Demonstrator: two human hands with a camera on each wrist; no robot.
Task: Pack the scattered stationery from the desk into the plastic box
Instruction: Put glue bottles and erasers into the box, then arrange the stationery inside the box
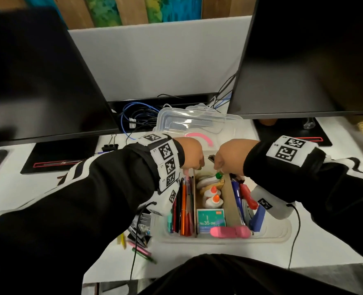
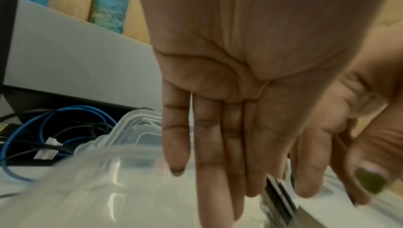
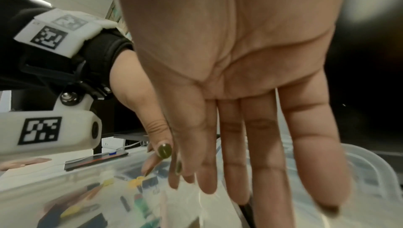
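Note:
The clear plastic box [image 1: 268,235] stands on the white desk. It holds pens [image 1: 183,209], two glue bottles [image 1: 211,199], a staples box [image 1: 211,220] and a blue stapler [image 1: 255,218]. Both hands are over its far end, knuckles up. My left hand [image 1: 192,165] points straight fingers [image 2: 216,171] down into the box. My right hand [image 1: 219,167] does the same with straight fingers [image 3: 266,162]. A small dark flat object [image 1: 211,157] [image 2: 280,199] sits between the two hands. Whether either hand pinches it is hidden.
The box lid [image 1: 195,122] leans behind the box, by blue and black cables [image 1: 133,116]. Two dark monitors [image 1: 37,81] flank the space. Loose pens and clips [image 1: 140,237] lie on the desk left of the box, and a black binder clip [image 1: 110,145] is farther back.

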